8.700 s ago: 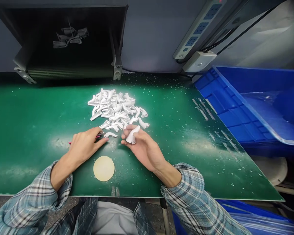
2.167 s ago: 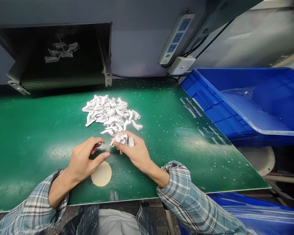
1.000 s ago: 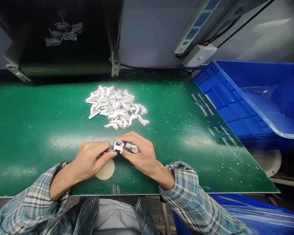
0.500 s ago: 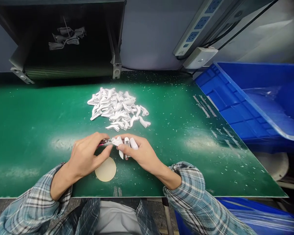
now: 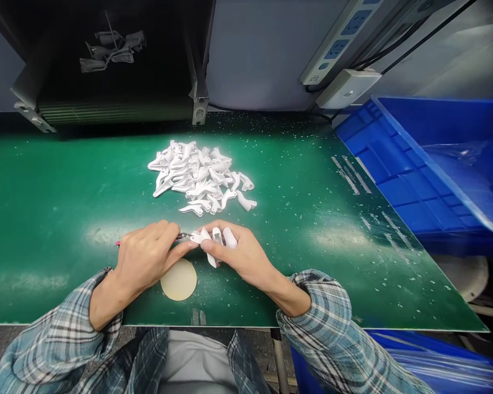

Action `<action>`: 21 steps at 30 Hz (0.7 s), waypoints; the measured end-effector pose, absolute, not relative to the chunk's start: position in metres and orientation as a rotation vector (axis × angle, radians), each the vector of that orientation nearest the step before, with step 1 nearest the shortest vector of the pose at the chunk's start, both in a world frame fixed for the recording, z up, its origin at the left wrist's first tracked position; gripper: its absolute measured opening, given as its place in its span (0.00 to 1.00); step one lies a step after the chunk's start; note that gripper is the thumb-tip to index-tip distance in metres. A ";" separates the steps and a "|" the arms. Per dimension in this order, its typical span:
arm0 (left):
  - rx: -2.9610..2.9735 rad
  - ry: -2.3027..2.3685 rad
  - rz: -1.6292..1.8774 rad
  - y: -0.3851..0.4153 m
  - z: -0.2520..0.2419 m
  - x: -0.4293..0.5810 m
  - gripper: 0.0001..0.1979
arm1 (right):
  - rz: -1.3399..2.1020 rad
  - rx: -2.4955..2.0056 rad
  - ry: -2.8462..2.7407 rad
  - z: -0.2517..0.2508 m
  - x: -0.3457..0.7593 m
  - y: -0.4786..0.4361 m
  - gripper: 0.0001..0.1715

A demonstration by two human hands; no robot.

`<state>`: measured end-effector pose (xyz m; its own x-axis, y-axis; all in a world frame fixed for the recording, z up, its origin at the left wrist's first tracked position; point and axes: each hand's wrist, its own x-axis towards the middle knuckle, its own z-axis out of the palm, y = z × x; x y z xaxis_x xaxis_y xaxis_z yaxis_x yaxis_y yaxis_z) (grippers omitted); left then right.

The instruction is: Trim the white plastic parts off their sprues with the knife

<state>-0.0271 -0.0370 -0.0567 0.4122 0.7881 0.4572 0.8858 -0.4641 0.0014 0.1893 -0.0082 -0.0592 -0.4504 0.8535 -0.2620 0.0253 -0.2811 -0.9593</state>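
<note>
From my remote seat, the right hand (image 5: 243, 256) has thumb and fingers pinched together on a small white plastic part (image 5: 208, 247). It holds the part just above the green bench (image 5: 66, 186), near the front edge and about midway along it. I can see a couple more white pieces tucked under the same fingers.

I judge the part to be very light, stiff and thin-walled, with a smooth, glossy skin. That makes it easy to flick out of a loose pinch, and a hard squeeze on its slender curved end could crack it. The thicker body is the place to hold it, close to where the tool meets it.

The left hand (image 5: 145, 257) is closed around a pink-handled tool (image 5: 183, 236). Its dark tip touches the part, and the pink tail shows past the knuckles. It looks like small nippers, but the hand hides most of it, so I can't be sure.

Both wrists lie low with the forearms angled inward, and the fingertips meet between them. A tan disc (image 5: 178, 279) lies flat just below the hands. The pile of white parts (image 5: 199, 178) sits further back at mid-bench, apart from the hands. A blue crate (image 5: 398, 180) overhangs the right edge.
</note>
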 end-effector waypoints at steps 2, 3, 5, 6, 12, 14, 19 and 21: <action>-2.412 -1.462 -0.574 -0.038 -0.057 -0.027 0.24 | 1.784 -1.130 -1.376 -0.059 0.189 -0.008 0.21; -2.402 -1.455 -0.567 -0.038 -0.057 -0.027 0.25 | 1.779 -1.132 -1.380 -0.059 0.189 -0.009 0.21; -2.385 -1.438 -0.557 -0.039 -0.056 -0.027 0.25 | 1.772 -1.138 -1.383 -0.059 0.189 -0.009 0.21; -2.380 -1.428 -0.553 -0.039 -0.057 -0.026 0.25 | 1.769 -1.142 -1.384 -0.059 0.190 -0.010 0.21; -2.427 -1.413 -0.605 -0.039 -0.059 -0.028 0.23 | 1.742 -1.132 -1.400 -0.063 0.190 -0.011 0.20; -2.498 -1.470 -0.704 -0.038 -0.059 -0.029 0.21 | 1.778 -1.082 -1.363 -0.065 0.190 -0.010 0.21; -2.774 -1.622 -1.044 -0.035 -0.056 -0.030 0.15 | 2.026 -0.861 -1.026 -0.070 0.188 -0.007 0.23; -2.842 -1.616 -1.086 -0.035 -0.056 -0.029 0.14 | 2.084 -0.824 -0.886 -0.071 0.187 -0.006 0.24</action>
